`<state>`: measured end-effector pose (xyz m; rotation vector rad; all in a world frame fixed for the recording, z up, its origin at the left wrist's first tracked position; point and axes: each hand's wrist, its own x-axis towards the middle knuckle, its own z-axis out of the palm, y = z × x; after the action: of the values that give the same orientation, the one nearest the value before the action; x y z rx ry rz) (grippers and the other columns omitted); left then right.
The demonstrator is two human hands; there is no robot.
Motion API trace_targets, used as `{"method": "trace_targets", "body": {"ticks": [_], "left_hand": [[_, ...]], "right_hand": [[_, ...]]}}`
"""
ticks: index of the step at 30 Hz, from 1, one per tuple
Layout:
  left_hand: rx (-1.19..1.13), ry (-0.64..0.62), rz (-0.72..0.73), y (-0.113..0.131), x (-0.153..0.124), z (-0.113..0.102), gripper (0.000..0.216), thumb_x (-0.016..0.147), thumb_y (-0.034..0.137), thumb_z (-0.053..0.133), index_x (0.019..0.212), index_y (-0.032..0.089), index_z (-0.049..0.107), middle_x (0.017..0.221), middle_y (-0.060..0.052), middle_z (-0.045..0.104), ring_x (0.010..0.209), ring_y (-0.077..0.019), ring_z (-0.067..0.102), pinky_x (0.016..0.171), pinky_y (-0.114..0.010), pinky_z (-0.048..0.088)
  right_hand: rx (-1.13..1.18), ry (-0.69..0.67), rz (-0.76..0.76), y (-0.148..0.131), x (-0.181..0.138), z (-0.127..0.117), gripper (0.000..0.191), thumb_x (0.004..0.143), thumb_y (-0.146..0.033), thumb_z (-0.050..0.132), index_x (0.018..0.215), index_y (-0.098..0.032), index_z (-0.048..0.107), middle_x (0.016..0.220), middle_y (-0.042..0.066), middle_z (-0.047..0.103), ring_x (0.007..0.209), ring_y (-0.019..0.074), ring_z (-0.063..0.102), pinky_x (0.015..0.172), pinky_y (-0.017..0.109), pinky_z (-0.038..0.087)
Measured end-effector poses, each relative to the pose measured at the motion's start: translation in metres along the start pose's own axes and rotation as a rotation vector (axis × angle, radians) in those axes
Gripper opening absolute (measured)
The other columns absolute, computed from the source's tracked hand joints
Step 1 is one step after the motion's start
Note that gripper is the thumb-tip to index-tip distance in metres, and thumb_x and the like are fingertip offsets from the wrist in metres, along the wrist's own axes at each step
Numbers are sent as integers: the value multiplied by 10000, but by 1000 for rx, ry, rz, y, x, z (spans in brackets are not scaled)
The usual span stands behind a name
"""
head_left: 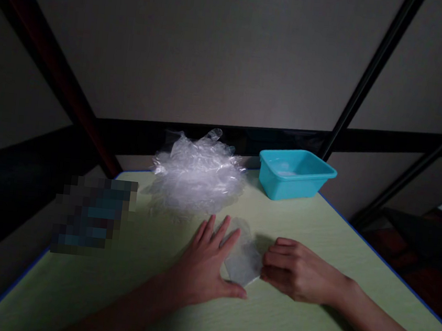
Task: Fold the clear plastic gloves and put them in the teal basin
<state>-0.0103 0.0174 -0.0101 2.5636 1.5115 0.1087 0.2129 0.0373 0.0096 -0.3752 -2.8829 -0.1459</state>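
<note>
A thin, clear piece of plastic film [245, 257], with a straight lower edge and a rounded far end, lies flat on the table between my hands. My left hand [206, 261] is open beside it, fingers spread, with its fingertips and thumb at the film's left and near edges. My right hand [293, 268] is closed at the film's right edge, the fingers curled together on its corner; the fingertips are partly hidden. Beyond my left hand sits a loose heap of crinkled clear plastic [200, 176].
A turquoise plastic basin [293, 186] stands at the table's back right corner. At the left edge lies a pixelated dark object [95, 218] that I cannot make out. The pale green table [143, 305] has a blue edge and backs onto a panelled surface [217, 54].
</note>
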Motion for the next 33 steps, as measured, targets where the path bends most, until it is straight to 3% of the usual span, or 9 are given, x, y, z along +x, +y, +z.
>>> {"method": "trace_targets", "body": {"ticks": [9, 15, 18, 22, 26, 30, 33], "left_hand": [[15, 65, 19, 2, 0, 1, 1063, 535, 718, 562, 1375, 199, 169, 1450, -134, 36, 1294, -368, -25, 1010, -530, 113], [8, 184, 123, 1, -2, 1, 1032, 545, 654, 619, 1351, 138, 232, 1432, -175, 132, 1298, -345, 98, 1013, -520, 154], [-46, 252, 254, 3, -5, -3, 863, 596, 578, 639, 1267, 101, 376, 1337, -185, 363, 1219, -325, 326, 987, -463, 268], [-138, 367, 378, 8, -7, -5, 630, 638, 532, 625, 1085, 101, 522, 1019, -134, 615, 917, -266, 569, 826, -388, 427], [-126, 422, 389, 10, -8, -2, 530, 646, 494, 624, 1004, 109, 560, 876, -106, 641, 786, -248, 587, 732, -384, 458], [-87, 429, 360, 11, -7, 0, 174, 745, 228, 559, 894, 149, 601, 800, -60, 639, 761, -203, 585, 695, -331, 468], [-69, 445, 380, 11, -5, 1, 132, 791, 141, 492, 834, 164, 615, 773, -44, 636, 734, -170, 586, 677, -294, 474]], "right_hand": [[-92, -8, -8, -2, 1, -1, 272, 894, -162, 393, 665, -164, 540, 697, 13, 557, 643, 137, 466, 576, 299, 309], [4, -44, -5, -2, 0, 0, 145, 834, -163, 412, 789, -135, 547, 1037, 101, 556, 971, 210, 473, 809, 322, 385], [82, -75, 1, -3, 0, 1, 147, 819, -151, 392, 827, -122, 536, 1040, 114, 557, 937, 203, 490, 836, 324, 392], [159, -80, 90, -2, 1, 1, 141, 813, -144, 373, 815, -131, 514, 878, 101, 581, 796, 188, 506, 744, 319, 418], [227, -28, 170, 0, 1, 2, 153, 822, -134, 348, 864, -135, 495, 790, 83, 569, 730, 179, 493, 698, 317, 407], [302, 35, 207, 2, 0, 3, 146, 837, -150, 343, 894, -153, 477, 758, 59, 561, 693, 165, 485, 680, 306, 401], [336, 61, 181, 4, -1, 5, 87, 806, -218, 440, 867, -164, 471, 807, 64, 572, 755, 178, 505, 713, 321, 407]]}}
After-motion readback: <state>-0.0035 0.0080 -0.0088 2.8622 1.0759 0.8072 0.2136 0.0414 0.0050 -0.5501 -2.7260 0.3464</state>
